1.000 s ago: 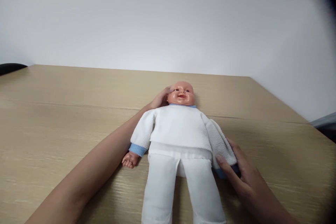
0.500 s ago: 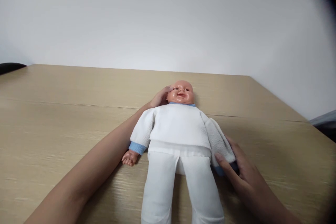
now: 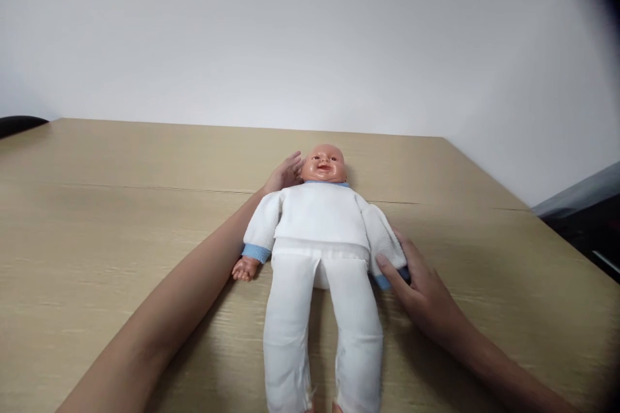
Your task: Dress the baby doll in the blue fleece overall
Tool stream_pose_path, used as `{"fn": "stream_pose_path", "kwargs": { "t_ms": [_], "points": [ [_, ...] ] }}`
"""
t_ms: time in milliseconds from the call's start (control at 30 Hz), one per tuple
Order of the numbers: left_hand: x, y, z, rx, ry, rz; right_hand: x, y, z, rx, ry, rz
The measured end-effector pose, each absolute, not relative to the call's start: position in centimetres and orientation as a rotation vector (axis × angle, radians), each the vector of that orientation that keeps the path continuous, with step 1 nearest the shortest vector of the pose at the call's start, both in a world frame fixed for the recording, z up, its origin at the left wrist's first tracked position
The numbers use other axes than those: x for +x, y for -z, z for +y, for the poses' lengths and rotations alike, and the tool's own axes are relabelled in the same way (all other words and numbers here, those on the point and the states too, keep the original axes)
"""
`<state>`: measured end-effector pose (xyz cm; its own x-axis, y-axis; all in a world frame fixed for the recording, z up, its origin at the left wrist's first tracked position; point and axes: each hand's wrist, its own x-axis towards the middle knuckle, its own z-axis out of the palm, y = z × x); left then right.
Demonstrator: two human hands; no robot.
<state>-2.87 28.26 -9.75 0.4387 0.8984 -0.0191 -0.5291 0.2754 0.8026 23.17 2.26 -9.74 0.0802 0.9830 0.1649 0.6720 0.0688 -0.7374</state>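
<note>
A baby doll (image 3: 320, 219) in a white top and white trousers, with blue cuffs and collar, lies on its back along the wooden table (image 3: 121, 206). My left hand (image 3: 285, 175) cups the side of the doll's head, fingers curved against it. My right hand (image 3: 419, 287) is wrapped round the end of the doll's sleeve (image 3: 387, 248) at the blue cuff; the doll's hand on that side is hidden. The doll's other hand (image 3: 245, 268) lies bare on the table beside my left forearm.
The light wood table runs back to a plain white wall (image 3: 290, 32). Its right edge (image 3: 533, 213) drops off to a dark area. A dark rounded object (image 3: 19, 124) shows at the far left edge.
The view has shifted so the doll sits further up and left, with more of its legs showing. Both hands keep their hold on head and sleeve.
</note>
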Motion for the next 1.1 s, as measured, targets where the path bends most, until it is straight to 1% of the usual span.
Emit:
{"fn": "stream_pose_path", "kwargs": {
  "t_ms": [133,300,467,633,767,833,933,1033,1100],
  "points": [
    [-4.6,10.2,27.0,0.87,-1.105,0.579,23.3,10.3,2.6,-1.606,-0.531,-1.674],
    [-7.0,9.7,24.0,1.065,-1.065,0.667,23.8,11.6,3.3,-1.518,-0.456,-1.692],
    [-9.3,9.1,19.1,1.359,-1.11,0.931,24.0,11.7,3.6,-1.507,-0.419,-1.729],
    [-10.8,9.1,14.2,1.475,-1.153,1.155,24.6,11.2,3.9,-1.433,-0.416,-1.799],
    [-11.2,8.8,10.8,1.556,-1.06,1.258,24.9,11.0,2.8,-1.484,-0.351,-1.896],
    [-11.4,8.7,9.1,1.613,-1.01,1.316,24.7,10.8,0.6,-1.585,-0.291,-1.927],
    [-11.5,8.9,5.3,1.74,-1.084,1.4,23.7,10.4,-5.2,-1.724,-0.192,-1.878],
    [-11.1,9.5,-1.1,1.963,-1.16,1.477,22.7,10.5,-13.0,-1.633,-0.045,-1.81],
    [-10.5,10.2,-6.2,2.115,-1.215,1.534,22.7,12.0,-18.2,-1.596,0.072,-1.646]
  ]
}}
